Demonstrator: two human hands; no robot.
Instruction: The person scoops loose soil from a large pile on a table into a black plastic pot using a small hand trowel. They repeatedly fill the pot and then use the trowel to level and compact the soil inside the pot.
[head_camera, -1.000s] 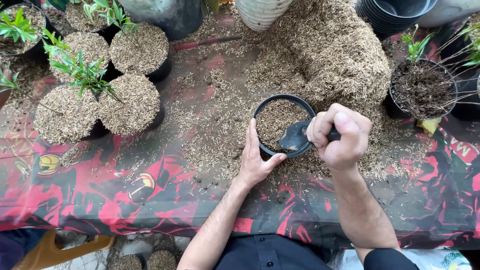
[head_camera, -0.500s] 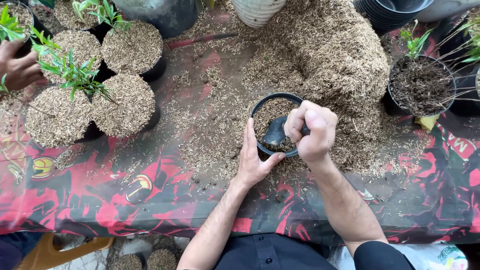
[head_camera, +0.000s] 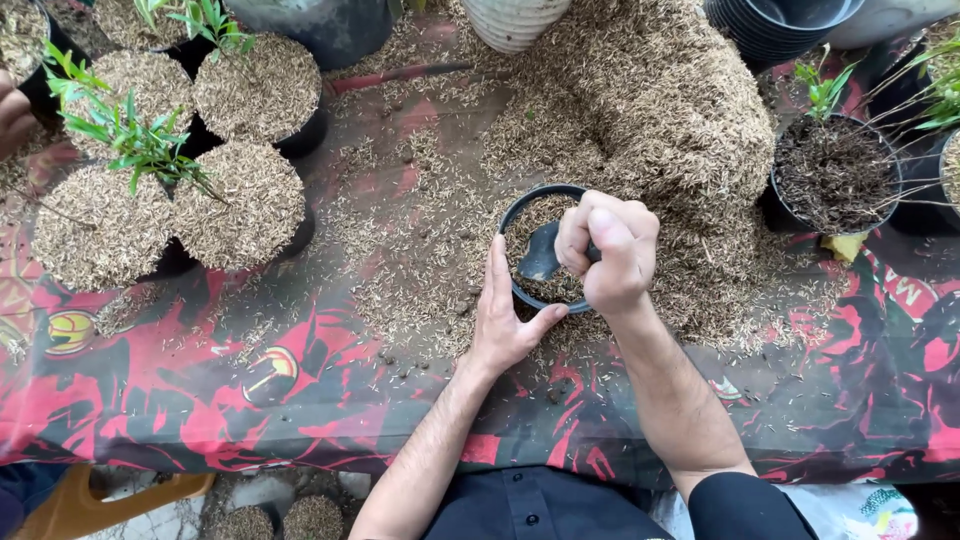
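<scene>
Brace the black pot (head_camera: 520, 215) with the flat, open left hand (head_camera: 505, 320) while the right hand (head_camera: 612, 250) (fist closed on the scoop (head_camera: 540, 255)) tips steadily inward.

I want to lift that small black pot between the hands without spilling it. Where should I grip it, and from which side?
Grip the small black pot by its round rim and wall from the left, where the left hand already cups it. The scoop in the right hand crowds the right side, and the open, part-filled top means it should probably stay upright.

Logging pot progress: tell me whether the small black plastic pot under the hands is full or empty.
Partly filled: small black plastic pot shows brown husk mix below its rim.
</scene>
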